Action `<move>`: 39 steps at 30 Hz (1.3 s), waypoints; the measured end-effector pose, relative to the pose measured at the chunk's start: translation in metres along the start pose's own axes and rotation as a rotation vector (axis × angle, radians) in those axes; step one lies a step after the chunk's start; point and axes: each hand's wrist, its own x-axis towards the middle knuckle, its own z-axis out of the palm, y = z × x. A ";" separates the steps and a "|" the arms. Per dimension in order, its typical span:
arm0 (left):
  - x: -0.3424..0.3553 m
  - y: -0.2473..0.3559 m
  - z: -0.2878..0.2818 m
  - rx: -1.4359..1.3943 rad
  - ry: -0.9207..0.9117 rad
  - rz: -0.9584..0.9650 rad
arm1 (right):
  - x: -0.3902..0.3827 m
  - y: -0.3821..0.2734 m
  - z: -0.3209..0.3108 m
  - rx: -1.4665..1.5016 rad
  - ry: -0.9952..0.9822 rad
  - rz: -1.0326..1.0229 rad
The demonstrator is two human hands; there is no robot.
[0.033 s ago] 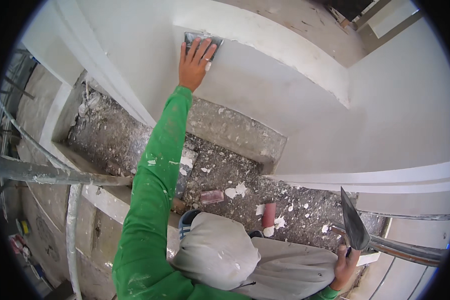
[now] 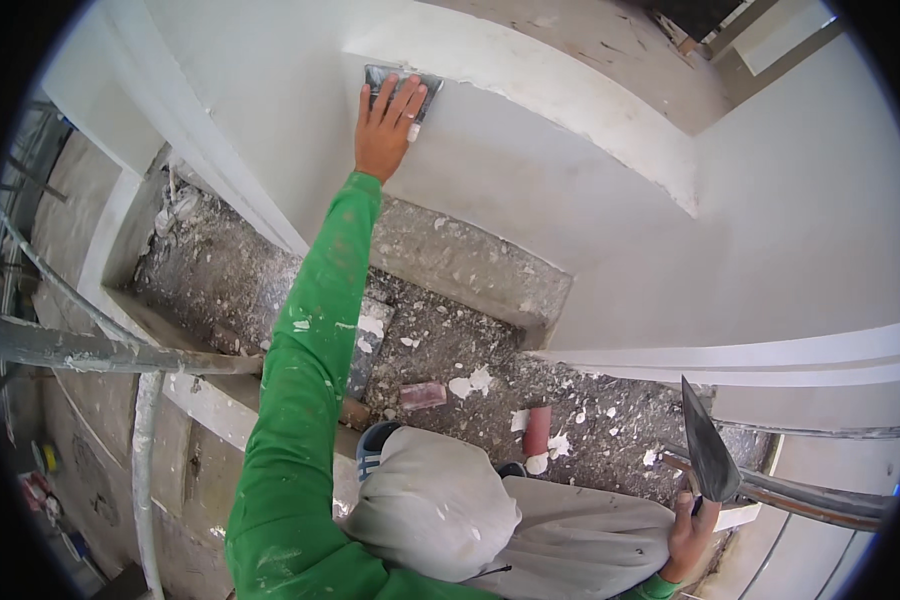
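My left hand [image 2: 382, 130] is stretched up to the pale wall [image 2: 530, 190], just under the ledge at its top. Its fingers lie spread over a dark, flat plastering blade [image 2: 432, 84] smeared with white, holding it against the wall; any handle is hidden beneath the palm. Low on the right, my right hand [image 2: 690, 537] is closed round the handle of a pointed trowel [image 2: 708, 450]. The trowel's dark grey blade points upward, away from the wall.
Dried white plaster lumps [image 2: 472, 382] litter the rough floor around a reddish block [image 2: 423, 396] and a red cylinder-like piece [image 2: 537, 430]. A stained metal pipe [image 2: 120, 352] crosses at left; another pipe [image 2: 820, 500] runs beside the trowel. My bent knee [image 2: 435, 500] is close below.
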 end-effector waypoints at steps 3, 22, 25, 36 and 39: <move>-0.006 -0.006 0.009 -0.055 0.008 -0.022 | -0.004 0.012 -0.005 0.023 -0.004 0.023; -0.003 -0.006 0.002 0.040 0.043 0.023 | -0.001 0.017 -0.006 -0.055 0.001 0.017; -0.003 -0.006 0.006 0.021 0.036 0.009 | -0.003 0.012 -0.008 -0.130 -0.028 0.087; -0.001 0.001 -0.002 0.052 0.165 0.061 | 0.015 0.002 0.000 -0.203 -0.051 0.033; 0.001 0.001 0.008 0.079 0.154 0.049 | 0.019 -0.009 0.003 -0.205 -0.056 0.011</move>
